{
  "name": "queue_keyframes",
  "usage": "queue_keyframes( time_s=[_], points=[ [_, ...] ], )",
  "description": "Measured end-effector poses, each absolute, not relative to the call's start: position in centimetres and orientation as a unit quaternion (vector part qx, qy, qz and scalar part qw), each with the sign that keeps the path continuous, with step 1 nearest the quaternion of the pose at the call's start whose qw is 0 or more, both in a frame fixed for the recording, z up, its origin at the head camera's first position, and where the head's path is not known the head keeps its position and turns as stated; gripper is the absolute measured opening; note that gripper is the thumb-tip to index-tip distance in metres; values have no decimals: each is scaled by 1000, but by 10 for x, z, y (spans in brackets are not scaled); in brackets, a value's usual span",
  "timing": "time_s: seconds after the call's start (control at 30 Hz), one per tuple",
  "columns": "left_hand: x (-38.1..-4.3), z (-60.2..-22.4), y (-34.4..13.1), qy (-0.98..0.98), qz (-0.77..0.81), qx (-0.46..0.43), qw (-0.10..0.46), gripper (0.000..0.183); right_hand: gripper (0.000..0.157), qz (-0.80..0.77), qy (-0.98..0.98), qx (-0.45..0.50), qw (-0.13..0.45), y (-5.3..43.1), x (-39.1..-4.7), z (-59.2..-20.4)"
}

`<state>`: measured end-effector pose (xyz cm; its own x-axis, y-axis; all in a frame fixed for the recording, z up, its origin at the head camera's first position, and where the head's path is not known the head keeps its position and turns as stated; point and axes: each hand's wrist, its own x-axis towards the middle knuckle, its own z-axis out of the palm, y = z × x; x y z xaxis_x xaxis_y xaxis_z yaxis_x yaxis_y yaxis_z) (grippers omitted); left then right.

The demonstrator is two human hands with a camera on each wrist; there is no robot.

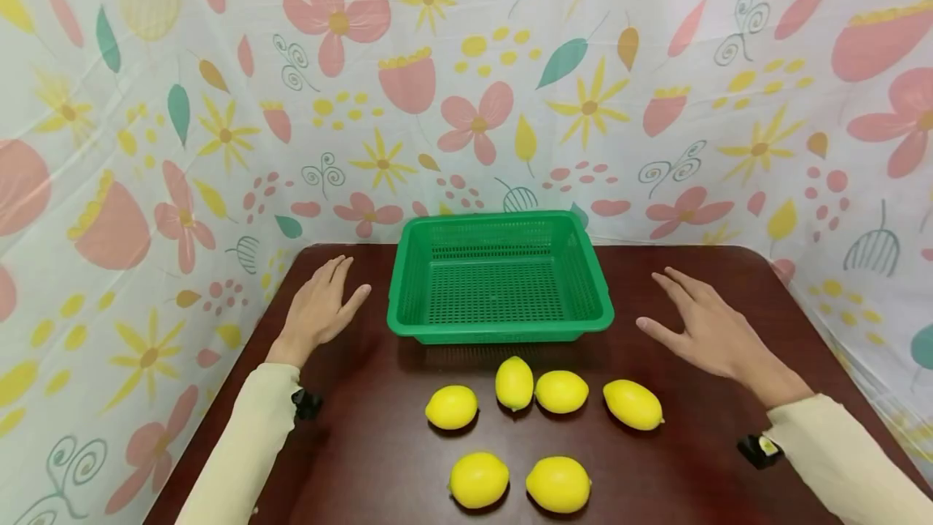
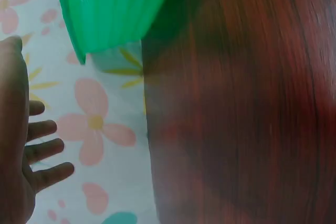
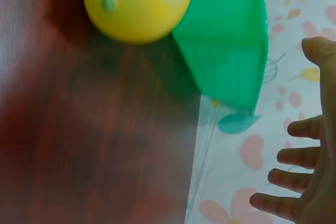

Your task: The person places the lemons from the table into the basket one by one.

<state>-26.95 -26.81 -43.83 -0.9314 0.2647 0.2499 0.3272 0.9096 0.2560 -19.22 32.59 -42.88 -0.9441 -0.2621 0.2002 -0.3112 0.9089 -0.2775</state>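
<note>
A green plastic basket (image 1: 500, 334) with slotted sides and a mesh bottom stands at the back of the table, nothing inside it. My left hand (image 1: 318, 310), fingers straight and thumb apart, hovers to the left of the basket and holds nothing. On the other side, my right hand (image 1: 710, 335) is held out with spread fingers, also bare. In front of the basket lie several yellow lemons: one lemon (image 1: 632, 405) is nearest the right hand, another lemon (image 1: 452, 407) sits on the left, and a lemon (image 1: 479, 480) lies in the front row. The right wrist view shows a lemon (image 3: 137, 3) close up.
The dark reddish-brown wooden table (image 1: 379, 460) has rounded back corners. A white cloth (image 1: 466, 47) printed with flowers and leaves hangs behind it and along both sides. Black wrist cameras, such as the left camera (image 1: 306, 403), sit under the cream sleeves.
</note>
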Motion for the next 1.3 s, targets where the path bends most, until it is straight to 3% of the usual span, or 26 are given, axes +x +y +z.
queue_keyframes(
  time_s=[0.27,0.7,0.9,1.3],
  points=[
    [-260,-441,-244,-951,-263,-128,106,71,80,176,-966,164,94,312,-158,-431],
    [-257,-460,-205,-812,-583,-28,-17,68,75,207,-961,164,88,300,-121,-451],
    [-256,-466,-196,-771,-635,15,-51,57,74,220,-957,170,82,293,-115,-463],
    [-261,-469,-191,-714,-695,60,-55,48,75,200,-964,158,79,290,-112,-482]
  ],
)
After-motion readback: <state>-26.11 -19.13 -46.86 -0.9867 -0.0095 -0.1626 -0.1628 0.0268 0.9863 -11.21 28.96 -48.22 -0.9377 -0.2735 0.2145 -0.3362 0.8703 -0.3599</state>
